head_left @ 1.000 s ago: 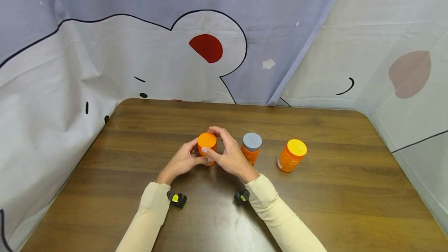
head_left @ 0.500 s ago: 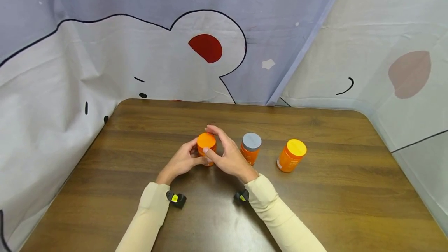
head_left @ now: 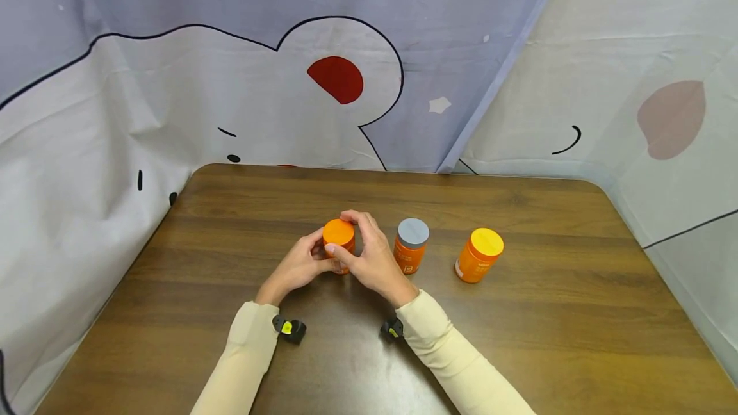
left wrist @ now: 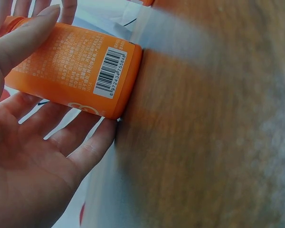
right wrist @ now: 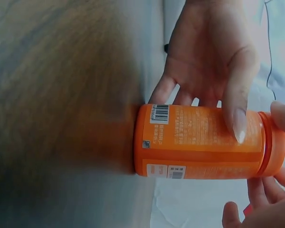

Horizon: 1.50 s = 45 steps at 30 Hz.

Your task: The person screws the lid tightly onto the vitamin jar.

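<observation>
An orange jar with an orange lid [head_left: 338,232] stands upright on the table. My left hand [head_left: 296,266] holds its body, the thumb lying across the printed label and the other fingers round the far side. The jar [left wrist: 71,66] shows a barcode near its base in the left wrist view. My right hand [head_left: 375,260] grips the lid [right wrist: 277,147], thumb at the near side and fingers at the far side. In the right wrist view the lid sits on the jar's neck with a thin groove below it.
To the right of my right hand is an orange jar with a grey lid [head_left: 412,234]. Further right stands another with a yellow lid [head_left: 486,243]. The wooden table [head_left: 548,338] ends at a printed curtain [head_left: 254,95] along its back and sides.
My right fingers and thumb have shifted round the lid, the thumb moving left and the fingertips drawing in. My left hand keeps its hold on the jar. The head view has shifted slightly.
</observation>
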Available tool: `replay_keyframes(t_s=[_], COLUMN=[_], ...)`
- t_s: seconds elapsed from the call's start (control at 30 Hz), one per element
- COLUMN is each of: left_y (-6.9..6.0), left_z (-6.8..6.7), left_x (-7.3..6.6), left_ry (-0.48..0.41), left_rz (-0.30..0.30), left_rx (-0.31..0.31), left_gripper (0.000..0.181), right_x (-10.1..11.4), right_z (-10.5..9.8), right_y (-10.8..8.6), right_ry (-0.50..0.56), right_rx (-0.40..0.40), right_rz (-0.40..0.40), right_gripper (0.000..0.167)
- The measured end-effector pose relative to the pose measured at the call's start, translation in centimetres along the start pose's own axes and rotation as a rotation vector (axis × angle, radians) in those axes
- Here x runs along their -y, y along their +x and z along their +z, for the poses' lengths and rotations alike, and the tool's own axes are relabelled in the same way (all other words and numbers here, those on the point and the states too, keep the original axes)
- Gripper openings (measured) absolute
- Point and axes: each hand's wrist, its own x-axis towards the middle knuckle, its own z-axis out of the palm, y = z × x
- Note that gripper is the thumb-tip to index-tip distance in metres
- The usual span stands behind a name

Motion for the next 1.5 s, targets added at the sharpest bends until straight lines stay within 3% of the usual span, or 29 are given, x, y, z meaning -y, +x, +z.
replay_keyframes(t_s=[0.2,0.3,0.43,0.6,0.97,1.07,1.17,1.33,1.5], left_y=[-0.2,-0.2,-0.1,-0.1,0.0,0.2,0.2,-0.1,0.0], left_z=[0.1,0.2,0.2,0.2,0.1,0.1,0.1,0.1,0.1], left_x=[-0.1,-0.1,-0.1,-0.2,-0.2,0.9,0.8,-0.1,-0.1], left_ry=[0.076,0.054,0.011,0.008,-0.021,-0.013,-0.004,0.017,0.010], left_rz=[-0.006,-0.012,-0.032,-0.037,-0.031,-0.009,-0.003,-0.016,-0.029], left_rx=[-0.027,-0.027,-0.023,-0.019,-0.015,-0.023,-0.020,-0.012,-0.019], left_gripper=[0.052,0.050,0.050,0.052,0.052,0.052,0.053,0.053,0.053], right_x=[0.3,0.3,0.2,-0.1,-0.2,-0.1,0.1,0.1,0.0], right_z=[0.0,-0.2,-0.7,-0.8,-0.3,-0.2,0.0,0.0,-0.5], right_y=[-0.2,-0.1,0.0,0.1,0.2,0.1,0.0,-0.1,0.1], right_ry=[-0.006,0.041,0.101,0.126,0.065,0.027,0.029,0.073,0.121], right_rx=[0.003,0.028,0.077,0.120,0.041,0.028,0.016,0.033,0.079], right_rz=[0.079,0.089,0.045,0.015,0.036,0.053,0.070,0.100,0.062], right_gripper=[0.077,0.073,0.059,0.056,0.056,0.057,0.060,0.069,0.066])
